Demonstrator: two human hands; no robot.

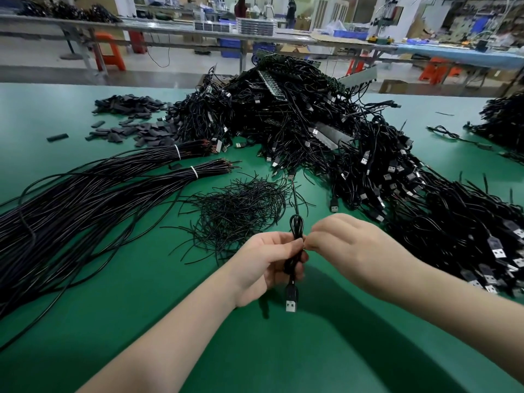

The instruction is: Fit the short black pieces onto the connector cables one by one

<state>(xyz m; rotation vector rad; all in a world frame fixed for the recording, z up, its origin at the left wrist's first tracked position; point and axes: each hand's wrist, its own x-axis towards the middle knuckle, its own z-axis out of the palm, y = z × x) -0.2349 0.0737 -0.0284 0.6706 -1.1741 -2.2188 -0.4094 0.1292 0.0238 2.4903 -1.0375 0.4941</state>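
My left hand [266,265] grips a folded black USB connector cable [295,251] above the green table; its loop sticks up above my fingers and its silver USB plug [291,304] hangs below my palm. My right hand [348,245] pinches at the cable bundle just right of my left thumb; what lies between its fingertips is too small to tell. Short black pieces [133,120] lie scattered in a heap at the far left. A big pile of USB cables [326,131] fills the middle and right.
Two tied bundles of long black wires [99,191] stretch across the left. A loose nest of thin black ties [241,208] lies just beyond my hands. Another cable heap [504,120] sits far right. The green table [312,350] continues toward me.
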